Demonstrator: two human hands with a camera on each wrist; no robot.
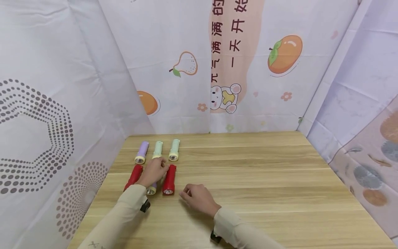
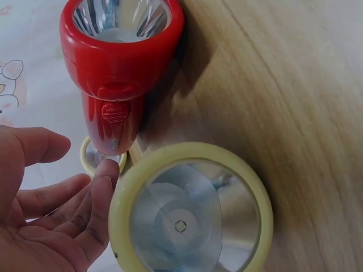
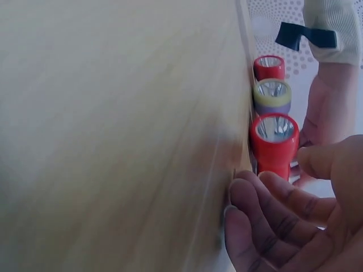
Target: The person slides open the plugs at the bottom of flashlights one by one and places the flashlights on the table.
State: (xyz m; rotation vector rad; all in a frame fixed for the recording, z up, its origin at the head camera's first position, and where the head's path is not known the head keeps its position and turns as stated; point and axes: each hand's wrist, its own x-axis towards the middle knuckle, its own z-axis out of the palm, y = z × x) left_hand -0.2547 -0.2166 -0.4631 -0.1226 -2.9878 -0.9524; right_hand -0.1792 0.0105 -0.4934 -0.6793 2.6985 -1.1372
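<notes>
My left hand [image 1: 153,172] hovers over the front-row purple flashlight [image 1: 151,188], covering most of it. In the left wrist view the thumb and fingers [image 2: 48,141] stand apart, with nothing between them. Just right of that hand lies a red flashlight [image 1: 169,179], lens end toward me. Another red flashlight [image 1: 134,175] lies to the hand's left, partly hidden by the wrist. My right hand [image 1: 199,199] is low over the table, right of the flashlights; its fingers [image 3: 283,226] are loosely bent and hold nothing.
In the back row lie a purple flashlight [image 1: 143,149] and two mint-green flashlights [image 1: 158,148], one partly behind my left hand. The wooden table [image 1: 264,173] meets a printed curtain [image 1: 186,114] at the back, with hangings on both sides.
</notes>
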